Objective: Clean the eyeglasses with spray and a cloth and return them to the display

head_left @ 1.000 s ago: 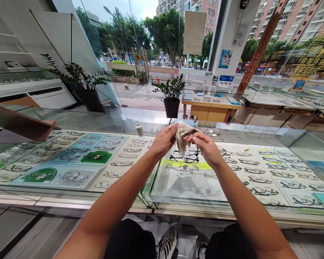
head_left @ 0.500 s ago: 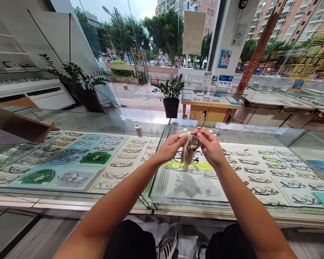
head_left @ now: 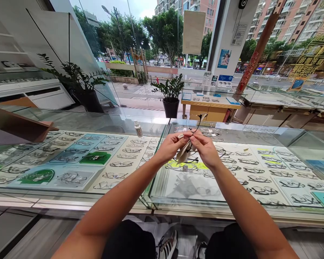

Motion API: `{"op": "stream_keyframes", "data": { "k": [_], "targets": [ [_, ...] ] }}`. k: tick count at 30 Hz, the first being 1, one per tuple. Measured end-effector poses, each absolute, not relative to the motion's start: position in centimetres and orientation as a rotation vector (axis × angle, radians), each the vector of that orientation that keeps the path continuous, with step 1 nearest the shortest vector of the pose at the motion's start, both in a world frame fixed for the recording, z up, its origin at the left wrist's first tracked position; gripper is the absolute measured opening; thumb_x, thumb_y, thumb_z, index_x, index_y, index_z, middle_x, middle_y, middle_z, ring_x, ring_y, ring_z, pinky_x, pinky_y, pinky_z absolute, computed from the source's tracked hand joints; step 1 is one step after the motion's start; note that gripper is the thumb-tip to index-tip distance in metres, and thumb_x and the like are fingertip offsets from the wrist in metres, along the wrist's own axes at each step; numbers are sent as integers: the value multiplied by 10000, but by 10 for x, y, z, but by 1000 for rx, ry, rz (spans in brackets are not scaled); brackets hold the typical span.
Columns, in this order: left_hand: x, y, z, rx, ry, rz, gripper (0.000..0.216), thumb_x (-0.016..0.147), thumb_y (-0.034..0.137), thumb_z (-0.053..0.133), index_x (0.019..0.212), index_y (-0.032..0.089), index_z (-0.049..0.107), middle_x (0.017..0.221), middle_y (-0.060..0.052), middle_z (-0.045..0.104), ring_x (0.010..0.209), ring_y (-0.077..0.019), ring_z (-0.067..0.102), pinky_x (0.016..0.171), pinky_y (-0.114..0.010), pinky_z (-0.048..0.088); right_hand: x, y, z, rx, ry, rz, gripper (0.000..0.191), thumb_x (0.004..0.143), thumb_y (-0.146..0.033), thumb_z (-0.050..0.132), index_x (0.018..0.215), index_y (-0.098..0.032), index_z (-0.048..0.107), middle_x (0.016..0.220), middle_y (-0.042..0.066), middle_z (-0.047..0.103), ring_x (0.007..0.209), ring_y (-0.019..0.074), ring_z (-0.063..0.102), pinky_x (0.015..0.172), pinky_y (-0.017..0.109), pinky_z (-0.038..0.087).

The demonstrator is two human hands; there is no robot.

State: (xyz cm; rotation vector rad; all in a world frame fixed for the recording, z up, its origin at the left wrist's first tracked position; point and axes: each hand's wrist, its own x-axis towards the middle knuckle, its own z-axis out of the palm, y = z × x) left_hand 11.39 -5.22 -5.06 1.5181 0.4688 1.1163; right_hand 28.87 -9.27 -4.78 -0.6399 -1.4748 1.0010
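My left hand and my right hand meet above the glass display counter. Both are pinched closed on a beige cleaning cloth and a pair of dark-framed glasses, whose temple arm sticks up behind my right fingers. The cloth hangs folded between my fingertips and hides most of the lenses. Under the glass lie several rows of glasses on printed cards.
A small white dropper bottle stands on the counter, left of my hands. A brown wooden stand sits at far left. Potted plants and another display table stand beyond the counter. My knees and shoes show below.
The cloth, spread over the glasses a second ago, is now bunched small between my fingertips. The glasses' temple arm has come into view above my right hand.
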Motion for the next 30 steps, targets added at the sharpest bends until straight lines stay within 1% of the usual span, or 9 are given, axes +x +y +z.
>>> {"op": "stream_keyframes", "data": {
  "k": [4,9,12,16,19,21,22,26,30],
  "targets": [
    [113,-54,-48,1432,438,1066,478,788,488,959,1113,165,823,851,-28,726,729,-132,616,699,-249,493,289,-92,-46,-652,-1437,1059,374,956,-632,765,1116,-316,888,1316,81,717,1420,288,563,1262,460,425],
    [111,-57,-44,1465,424,998,612,746,398,995,1271,172,776,918,-35,733,760,-131,625,728,-248,517,289,-91,-45,-686,-1279,1116,378,863,-634,841,1019,-293,890,1258,81,731,1312,297,612,1174,445,502],
    [112,-59,-45,1532,413,1016,572,807,451,950,1267,163,772,970,-61,738,786,-141,625,737,-251,514,289,-90,-46,-692,-1249,1129,373,859,-622,846,1042,-301,893,1272,81,740,1317,301,613,1157,454,513],
    [118,-62,-49,1573,480,1186,495,914,580,824,1200,176,794,957,-68,740,752,-149,603,710,-264,494,288,-89,-50,-660,-1378,1069,347,924,-602,799,1097,-316,893,1324,74,748,1449,295,548,1273,472,417],
    [119,-62,-47,1606,499,1260,465,935,630,779,1092,195,830,979,-85,757,903,-210,678,882,-325,538,289,-89,-50,-666,-1407,1055,349,922,-607,795,1081,-313,895,1331,75,754,1456,303,549,1283,487,408],
    [116,-62,-43,1637,473,1246,468,945,644,758,1083,206,842,1045,-101,773,1037,-247,701,1000,-358,527,290,-90,-48,-676,-1362,1058,335,907,-597,806,1056,-311,896,1294,75,762,1415,308,578,1262,491,429],
    [115,-61,-42,1653,454,1217,469,946,642,757,1106,208,842,1074,-104,777,1073,-256,702,1022,-362,521,291,-90,-47,-678,-1329,1065,321,897,-585,815,1039,-308,896,1262,75,766,1383,307,598,1244,485,443],
    [109,-61,-40,1694,399,1033,498,926,564,815,1268,202,797,1096,-95,779,996,-232,700,921,-323,531,293,-91,-44,-683,-1203,1114,304,841,-558,859,994,-298,894,1151,70,767,1220,291,665,1113,451,527],
    [113,-63,-46,1641,420,1076,564,893,539,856,1322,184,767,1077,-102,782,901,-214,692,821,-307,529,290,-91,-45,-710,-1249,1099,338,822,-586,866,973,-285,891,1158,89,782,1272,312,646,1053,443,556]
  ]
}}
